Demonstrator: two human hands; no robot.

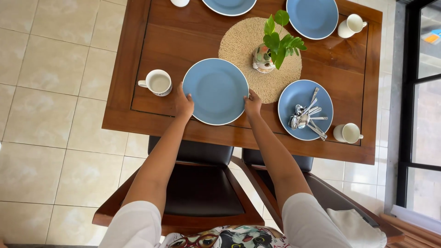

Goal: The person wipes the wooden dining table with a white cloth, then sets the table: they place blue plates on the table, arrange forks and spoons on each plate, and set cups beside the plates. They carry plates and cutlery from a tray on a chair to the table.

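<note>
We observe a blue dinner plate (216, 91) with a white rim lying flat on the wooden dining table (183, 36), close to the table's near edge and slightly left of its middle. Both hands are on it. The left hand (184, 104) grips the plate's left rim, fingers (182, 93) curled over the edge and the palm toward the near edge of the table. The right hand (252, 103) grips the opposite, right rim, its fingertips (249, 95) bent onto the edge. The plate thus sits between the two hands, held at either side; we cannot tell whether it is lifted or resting on the wood.

The plate's far right edge overlaps the round woven placemat (239, 46) at the table's centre, which bears a small painted pot with a green plant (275, 43). Just beside the left hand, toward the left edge of the table, stands a white mug (158, 82). Toward the near right corner lies a second blue plate (294, 98) carrying a heap of spoons and forks (308, 115), with another white mug (347, 132) just beside it at the right edge. Along the far edge we note two further blue plates (313, 17) (228, 5) and a white mug (351, 25) near the far right corner. Two dark-seated wooden chairs (202, 188) stand against the near edge, under the arms.
</note>
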